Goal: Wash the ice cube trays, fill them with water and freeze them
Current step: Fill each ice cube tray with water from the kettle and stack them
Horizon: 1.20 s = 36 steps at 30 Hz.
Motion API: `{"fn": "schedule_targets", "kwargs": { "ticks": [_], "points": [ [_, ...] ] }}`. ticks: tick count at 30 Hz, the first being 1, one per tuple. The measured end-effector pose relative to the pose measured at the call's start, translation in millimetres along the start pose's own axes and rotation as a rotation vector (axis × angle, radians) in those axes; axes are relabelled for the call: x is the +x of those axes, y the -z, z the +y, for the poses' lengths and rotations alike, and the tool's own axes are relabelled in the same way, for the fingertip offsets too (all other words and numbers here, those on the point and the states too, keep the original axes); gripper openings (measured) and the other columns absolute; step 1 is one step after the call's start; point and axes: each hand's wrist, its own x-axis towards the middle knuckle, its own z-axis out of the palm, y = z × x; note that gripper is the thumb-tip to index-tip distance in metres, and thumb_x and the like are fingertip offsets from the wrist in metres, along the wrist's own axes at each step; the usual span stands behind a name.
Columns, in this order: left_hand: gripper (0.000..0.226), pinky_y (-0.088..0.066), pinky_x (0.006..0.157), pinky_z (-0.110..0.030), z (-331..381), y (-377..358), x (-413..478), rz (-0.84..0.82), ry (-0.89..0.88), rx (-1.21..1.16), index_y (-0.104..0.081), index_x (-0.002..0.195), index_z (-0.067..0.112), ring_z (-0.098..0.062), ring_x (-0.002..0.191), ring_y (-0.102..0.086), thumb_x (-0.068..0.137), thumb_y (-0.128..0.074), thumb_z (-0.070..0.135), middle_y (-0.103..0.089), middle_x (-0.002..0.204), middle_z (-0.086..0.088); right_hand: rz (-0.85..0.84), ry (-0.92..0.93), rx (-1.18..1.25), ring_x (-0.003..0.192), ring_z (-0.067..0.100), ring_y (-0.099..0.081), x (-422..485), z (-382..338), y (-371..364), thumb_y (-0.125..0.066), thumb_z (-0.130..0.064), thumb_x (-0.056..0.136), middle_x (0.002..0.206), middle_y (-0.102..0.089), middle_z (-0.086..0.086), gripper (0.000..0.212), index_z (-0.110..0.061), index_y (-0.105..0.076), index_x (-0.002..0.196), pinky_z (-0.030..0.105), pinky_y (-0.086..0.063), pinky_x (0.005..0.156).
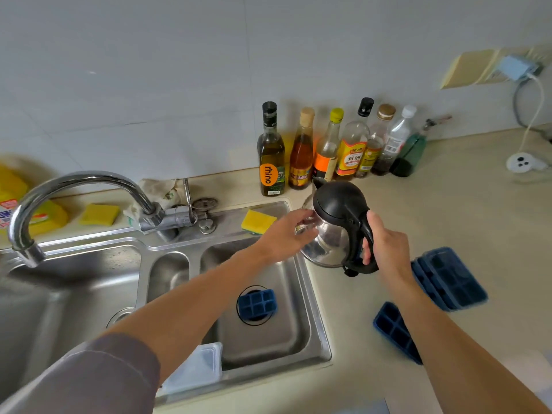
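A steel kettle with a black lid and handle is held above the counter at the sink's right edge. My right hand grips its black handle. My left hand rests on the kettle's steel side with the fingers spread. A small blue ice cube tray lies over the drain of the right sink basin. Two stacked blue trays sit on the counter to the right. Another blue tray lies nearer, partly under my right forearm.
A chrome faucet arches over the left basin. Yellow sponges lie on the sink rim. Several bottles stand along the back wall. A clear plastic lid leans at the front of the sink. A round socket lies far right.
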Motion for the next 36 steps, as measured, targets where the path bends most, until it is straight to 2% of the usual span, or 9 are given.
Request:
{"fn": "schedule_targets", "kwargs": {
  "ticks": [7,12,16,20,24,28,30,33,36],
  "points": [
    [0.05,-0.045,0.108,-0.036,-8,-9,50,0.037,-0.012,0.089,-0.05,0.139,0.02,-0.01,0.123,-0.052,0.093,-0.07,0.025,-0.055,0.136,0.003,0.047,0.033,0.05,0.048,0.015,-0.058,32,-5,-9,-0.053,-0.069,0.085,0.054,-0.061,0.006,0.06,-0.02,-0.065,0.053,0.027,-0.05,0.053],
    [0.065,-0.039,0.097,-0.026,-10,-15,73,0.053,-0.01,0.095,-0.043,0.145,0.026,-0.005,0.118,-0.048,0.089,-0.076,0.03,-0.052,0.137,0.007,0.077,0.088,0.078,0.051,0.018,-0.058,51,-14,-9,-0.057,-0.06,0.09,0.058,-0.062,0.014,0.061,-0.008,-0.064,0.06,0.034,-0.053,0.062],
    [0.063,-0.041,0.097,-0.029,-9,-18,78,0.072,-0.012,0.064,-0.044,0.145,0.027,-0.006,0.119,-0.049,0.09,-0.075,0.025,-0.054,0.136,0.007,0.115,0.199,-0.061,0.056,0.017,-0.057,57,-19,-6,-0.054,-0.052,0.097,0.063,-0.063,0.017,0.06,0.0,-0.063,0.069,0.034,-0.05,0.062],
    [0.054,-0.04,0.103,-0.032,-4,-21,66,0.15,0.023,0.02,-0.045,0.146,0.023,-0.01,0.128,-0.048,0.097,-0.067,0.026,-0.054,0.141,0.005,0.182,0.235,-0.256,0.073,0.016,-0.061,55,-28,0,-0.057,-0.052,0.097,0.076,-0.063,0.0,0.043,-0.012,-0.063,0.081,0.029,-0.045,0.06],
    [0.055,-0.047,0.102,-0.036,-18,-28,23,0.297,0.136,-0.014,-0.044,0.149,0.017,-0.021,0.128,-0.055,0.098,-0.064,0.028,-0.056,0.143,-0.007,0.293,0.54,-0.316,0.077,0.019,-0.056,22,-30,7,-0.06,-0.05,0.095,0.08,-0.058,0.0,0.036,-0.016,-0.057,0.082,0.027,-0.044,0.064],
    [0.03,-0.046,0.081,-0.026,-57,-22,-53,0.357,0.294,0.047,-0.062,0.129,0.018,-0.018,0.105,-0.066,0.101,-0.057,0.025,-0.069,0.113,0.002,-0.072,0.69,-0.311,0.071,0.014,-0.057,-24,-26,-14,-0.062,-0.043,0.097,0.076,-0.059,-0.002,0.032,-0.015,-0.059,0.081,0.026,-0.045,0.062],
    [0.025,-0.046,0.081,-0.025,-78,-15,-96,0.409,0.394,0.107,-0.067,0.123,0.018,-0.016,0.101,-0.066,0.102,-0.056,0.027,-0.07,0.109,0.004,-0.312,0.691,-0.405,0.069,0.016,-0.059,-46,-19,-34,-0.061,-0.043,0.098,0.074,-0.06,-0.001,0.035,-0.013,-0.061,0.081,0.031,-0.048,0.062],
    [0.014,-0.05,0.066,-0.023,-103,-2,-161,0.498,0.564,0.13,-0.069,0.108,0.024,-0.014,0.082,-0.067,0.102,-0.056,0.025,-0.07,0.09,0.009,-0.574,0.627,-0.525,0.063,0.014,-0.056,-80,0,-72,-0.06,-0.044,0.097,0.066,-0.058,-0.005,0.036,-0.017,-0.058,0.074,0.033,-0.046,0.061],
    [0.015,-0.051,0.074,-0.027,-124,2,-221,0.585,0.696,0.165,-0.072,0.102,0.02,-0.019,0.083,-0.068,0.1,-0.058,0.024,-0.072,0.089,0.002,-0.766,0.485,-0.639,0.065,0.018,-0.054,-112,28,-112,-0.06,-0.041,0.096,0.064,-0.056,-0.005,0.036,-0.017,-0.054,0.07,0.034,-0.041,0.061]
  ]
}}
